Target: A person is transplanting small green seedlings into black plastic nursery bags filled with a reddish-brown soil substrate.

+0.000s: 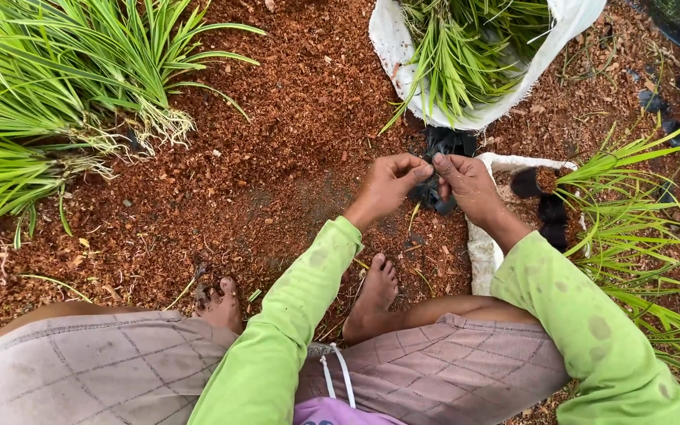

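**Both hands on a small black bag, squatting in the mulch**

We've got the small black plastic bag [432, 189] right in the middle, held just above the ground in front of our knees. Our left hand [391, 182] pinches its top edge with thumb and fingertips, and our right hand [466, 185] does the same from the other side, so the two hands nearly touch over it. More crumpled black bags [444, 142] sit just behind, against the base of a white sack [391, 39] stuffed with green grass-like seedlings [458, 55].

Edge-wise, it's tight on the right: a second white sack [482, 252] lies just beside our right forearm, with a couple of filled black bags [548, 216] and a spread of loose long-leaved plants [639, 236] past it. A few more black scraps [655, 102] lie near the top right corner. The open room is to the left, a wide patch of bare ground between our left hand and the clump of grassy plants [57, 86] with pale roots at the far left.

The ground [277, 157] is reddish-brown husk or chip mulch all over, looks damp and loose. Our bare feet [375, 291] are planted in it, knees in grey checked shorts [104, 362], sleeves [293, 315] bright green and spotted with dirt.
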